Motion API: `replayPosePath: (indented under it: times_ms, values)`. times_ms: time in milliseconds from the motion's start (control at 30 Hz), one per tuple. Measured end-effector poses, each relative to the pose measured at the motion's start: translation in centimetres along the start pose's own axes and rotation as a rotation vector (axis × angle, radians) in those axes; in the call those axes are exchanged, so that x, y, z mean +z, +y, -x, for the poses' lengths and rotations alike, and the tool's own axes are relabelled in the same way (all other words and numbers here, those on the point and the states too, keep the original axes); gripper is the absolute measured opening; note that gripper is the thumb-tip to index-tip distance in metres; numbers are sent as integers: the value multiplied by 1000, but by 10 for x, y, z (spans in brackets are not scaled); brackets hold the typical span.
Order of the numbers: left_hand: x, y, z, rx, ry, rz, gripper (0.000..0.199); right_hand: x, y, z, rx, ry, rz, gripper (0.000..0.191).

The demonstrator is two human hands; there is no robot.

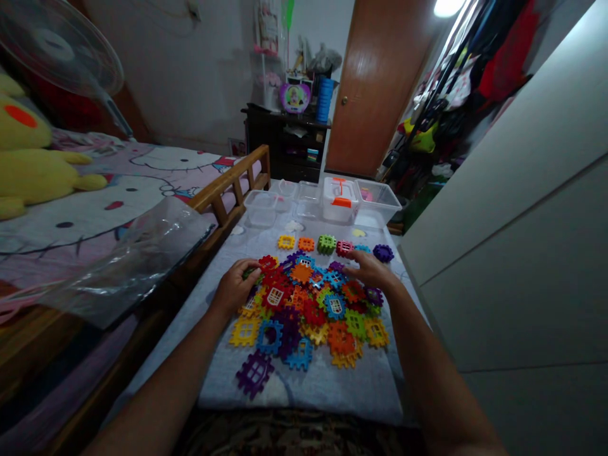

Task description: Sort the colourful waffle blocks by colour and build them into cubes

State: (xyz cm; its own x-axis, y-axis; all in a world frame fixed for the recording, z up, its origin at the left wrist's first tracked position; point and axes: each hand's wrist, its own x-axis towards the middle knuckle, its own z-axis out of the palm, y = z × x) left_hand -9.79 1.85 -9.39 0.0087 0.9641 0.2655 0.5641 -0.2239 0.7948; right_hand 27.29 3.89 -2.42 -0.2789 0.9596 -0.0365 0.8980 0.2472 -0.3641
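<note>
A heap of colourful plastic interlocking building blocks, square and gear-edged, is spread over the table. At its left edge my left hand has its fingers curled, with a green block showing between thumb and fingers. My right hand reaches over the far right of the heap, thumb and fingers apart, close to a red block stack. Behind the heap runs a row: a yellow block, an orange block, a green stack, a partly hidden blue block and a purple block.
Clear plastic tubs and a lidded box with orange clasps stand at the table's far end. A wooden bed rail borders the left, with a plastic bag beside it. A white cabinet flanks the right.
</note>
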Motion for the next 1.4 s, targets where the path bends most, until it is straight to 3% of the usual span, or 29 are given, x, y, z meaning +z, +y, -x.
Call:
replayPosePath:
  times_ms: [233, 400, 600, 733, 900, 1100, 1400]
  values:
    - [0, 1, 1, -20, 14, 18, 35, 17, -24, 12, -4, -32, -38, 19]
    - [-3, 1, 0, -40, 33, 18, 38, 16, -23, 22, -82, -1, -112, 18]
    - [-16, 38, -10, 36, 57, -128, 33, 18, -15, 30, -93, 14, -272, 25]
    - [-6, 67, -27, 146, -174, -207, 30, 22, -14, 32, -84, 49, -339, 26]
    - [27, 73, -51, 228, -426, -254, 36, 28, -9, 33, -122, 82, -470, 21]
    - [49, 73, -64, 231, -541, -420, 37, 32, -8, 36, -38, 189, -541, 28]
    - [46, 86, -53, 248, -651, -347, 30, 32, -6, 38, 5, 222, -489, 29]
